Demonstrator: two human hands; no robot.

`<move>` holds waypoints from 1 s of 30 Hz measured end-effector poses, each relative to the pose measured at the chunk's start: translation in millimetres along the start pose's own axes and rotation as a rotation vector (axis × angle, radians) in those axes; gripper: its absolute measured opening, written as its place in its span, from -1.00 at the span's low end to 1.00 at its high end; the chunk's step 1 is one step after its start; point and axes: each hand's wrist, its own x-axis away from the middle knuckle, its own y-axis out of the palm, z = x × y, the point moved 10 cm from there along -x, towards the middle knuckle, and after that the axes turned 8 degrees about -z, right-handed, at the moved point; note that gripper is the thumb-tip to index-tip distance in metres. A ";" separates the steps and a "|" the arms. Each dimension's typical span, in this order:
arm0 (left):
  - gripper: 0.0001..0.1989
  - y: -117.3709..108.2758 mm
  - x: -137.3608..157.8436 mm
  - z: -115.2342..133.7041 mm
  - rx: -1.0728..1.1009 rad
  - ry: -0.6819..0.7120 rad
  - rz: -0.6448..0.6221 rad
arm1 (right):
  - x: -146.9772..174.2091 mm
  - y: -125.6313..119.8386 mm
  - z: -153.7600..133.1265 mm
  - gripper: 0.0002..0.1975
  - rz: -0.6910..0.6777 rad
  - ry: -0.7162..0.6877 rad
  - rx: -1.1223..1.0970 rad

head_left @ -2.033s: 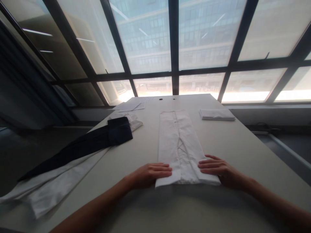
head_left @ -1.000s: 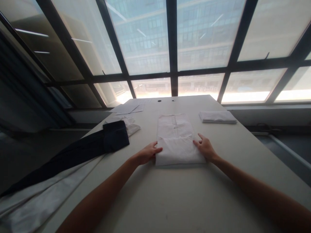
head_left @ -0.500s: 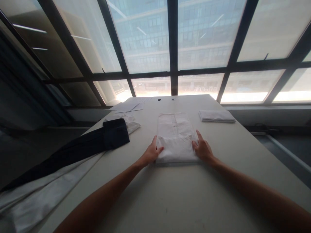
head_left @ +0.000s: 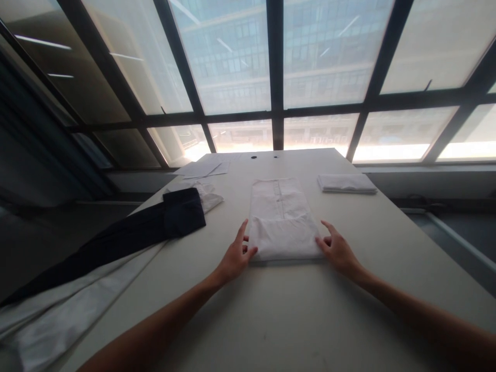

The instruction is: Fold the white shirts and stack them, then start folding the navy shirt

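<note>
A white garment [head_left: 284,237] lies folded on the bench [head_left: 271,315], just below and right of the view's centre. Its near half is a smooth doubled flap; its far half shows a central strip resembling a button placket.

Directions run from this garment, with twelve o'clock toward the windows [head_left: 232,62]. At eight, the person's left hand [head_left: 235,256] has its thumb on the near corner. At four, the right hand [head_left: 338,250] has its thumb against the side edge. Both hands have thumb and index finger spread wide and the other fingers curled, touching the cloth without gripping it.

At two o'clock sits a neatly folded white cloth [head_left: 346,183]. At nine, a dark navy garment [head_left: 182,213] stretches away toward eight, with pale fabric [head_left: 77,310] along its near side. Paper sheets [head_left: 201,168] overlap at ten.

The bench is smooth and off-white, with two small holes near its far end at twelve. Beyond, the dark-framed windows span ten to two, a hazy building [head_left: 329,67] outside. A bluish curtain [head_left: 42,129] hangs in shadow at ten.
</note>
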 end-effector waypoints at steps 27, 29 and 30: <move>-0.38 118.5 -55.5 53.1 -0.871 0.351 -0.216 | -35.6 95.1 -73.1 -0.38 -0.180 -0.367 0.609; -0.37 106.4 -57.4 44.8 -0.859 0.280 -0.198 | -39.6 89.3 -62.0 -0.37 -0.197 -0.309 0.620; -0.36 98.1 -58.6 39.9 -0.855 0.236 -0.182 | -42.0 85.8 -56.9 -0.35 -0.203 -0.279 0.619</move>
